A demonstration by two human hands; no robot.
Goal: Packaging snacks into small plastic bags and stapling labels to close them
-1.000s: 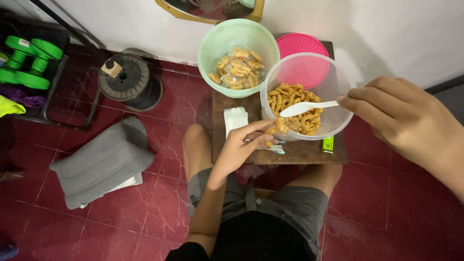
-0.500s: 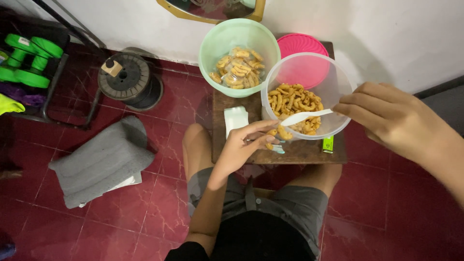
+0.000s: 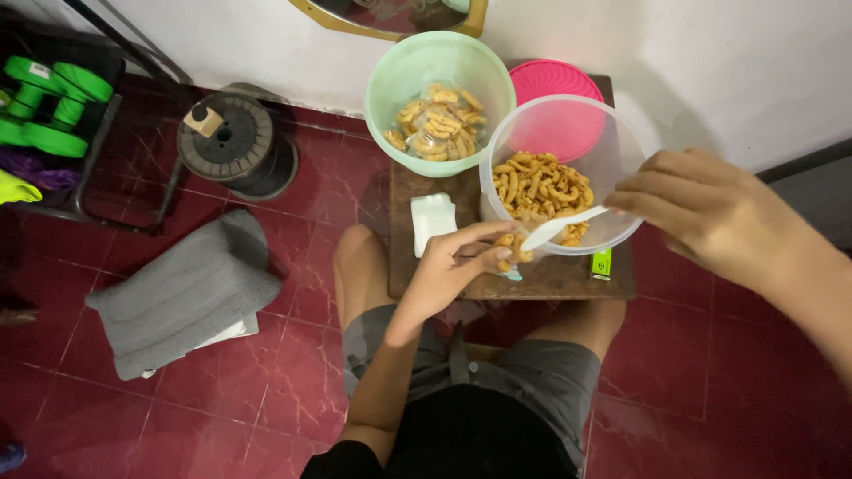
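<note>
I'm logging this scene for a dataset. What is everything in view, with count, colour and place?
clear bowl: 1, clear, on the table, holds orange snacks
green bowl: 1, pale green, table's far left, holds packed snacks
lid: 1, pink, behind the clear bowl
spoon: 1, white, over the clear bowl
table: 1, brown wood, by the wall
white pack: 1, on the table
lighter: 1, green, table's near edge
spool: 1, black, on the floor
cloth: 1, grey, folded, on the floor
dumbbells: 2, green, far left
left hand: fingers on a small pack of snacks
right hand: holds the spoon
</note>
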